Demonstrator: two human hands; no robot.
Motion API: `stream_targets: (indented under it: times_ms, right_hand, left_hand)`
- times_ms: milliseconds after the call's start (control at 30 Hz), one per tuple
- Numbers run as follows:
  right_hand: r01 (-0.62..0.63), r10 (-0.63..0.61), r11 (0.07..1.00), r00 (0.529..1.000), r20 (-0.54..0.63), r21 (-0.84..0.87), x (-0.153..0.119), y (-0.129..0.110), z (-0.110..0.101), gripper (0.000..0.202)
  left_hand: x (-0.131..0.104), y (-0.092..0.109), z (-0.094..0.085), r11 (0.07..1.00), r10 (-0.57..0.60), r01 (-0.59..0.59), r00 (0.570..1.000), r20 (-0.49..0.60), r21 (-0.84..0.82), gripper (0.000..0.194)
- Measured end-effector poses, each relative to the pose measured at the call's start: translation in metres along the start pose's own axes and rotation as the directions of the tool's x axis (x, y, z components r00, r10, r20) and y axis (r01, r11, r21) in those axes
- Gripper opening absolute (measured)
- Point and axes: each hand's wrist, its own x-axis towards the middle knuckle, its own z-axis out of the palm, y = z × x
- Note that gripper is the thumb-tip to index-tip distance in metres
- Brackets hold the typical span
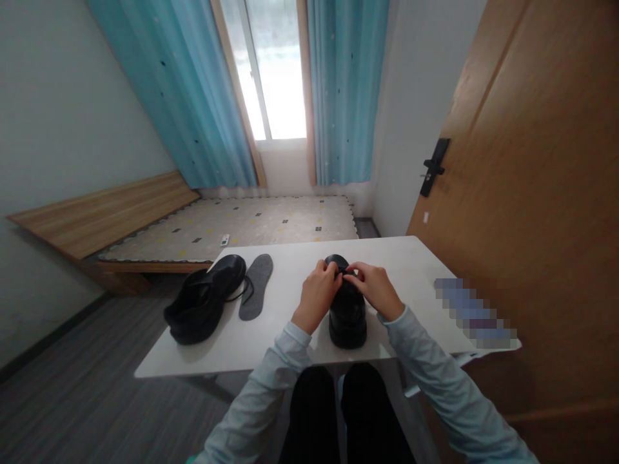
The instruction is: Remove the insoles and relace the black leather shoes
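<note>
A black shoe [347,320] stands on the white table in front of me, its heel towards my body and its toe pointing away. My left hand [320,290] is over its left side, the fingers pinched at the laces. From the right, my right hand [373,287] meets it there, thumb and forefinger closed on the shoelace [343,271]. Both hands cover much of the lacing, so the knot or loop cannot be made out. To the left lies a second black shoe [196,309], its lace trailing onto a grey insole [257,283].
The white table [285,351] ends close to my knees. A blurred-out bluish item [471,312] lies at its right side. Beyond the table is a bed [271,219] with a small white remote [225,240]. A wooden door [522,193] stands at the right.
</note>
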Motion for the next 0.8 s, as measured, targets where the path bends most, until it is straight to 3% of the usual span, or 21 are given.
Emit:
stream_targets:
  times_ms: [100,200,333,467,633,800]
  right_hand:
    - [0.089,-0.078,0.952,0.996,0.048,-0.292,0.003,-0.004,0.0,0.008]
    - [0.128,-0.115,0.931,0.992,0.057,-0.341,0.002,-0.007,0.003,0.006]
    - [0.108,-0.117,0.983,0.992,-0.051,-0.152,-0.001,-0.001,0.011,0.009]
    - [-0.005,0.02,0.99,0.994,-0.106,0.142,-0.002,0.015,0.016,0.008]
    - [-0.076,0.113,0.935,0.99,-0.088,0.348,-0.002,0.03,0.02,0.013]
    - [-0.108,0.165,0.894,0.982,-0.096,0.434,-0.004,0.035,0.026,0.016]
  left_hand:
    - [0.0,-0.001,0.0,1.0,0.003,-0.003,1.0,-0.014,-0.007,0.02]
    - [0.0,-0.002,-0.001,1.0,0.017,-0.018,1.0,-0.024,-0.025,0.017]
    - [0.0,-0.006,-0.003,0.988,0.036,-0.044,0.998,-0.06,-0.146,0.011]
    - [0.0,-0.017,-0.002,0.936,0.022,-0.046,0.997,-0.074,-0.348,0.009]
    - [-0.001,-0.034,0.007,0.787,-0.036,0.057,0.998,0.047,-0.614,0.012]
    - [-0.007,-0.045,0.009,0.658,-0.08,0.177,0.983,0.166,-0.732,0.016]
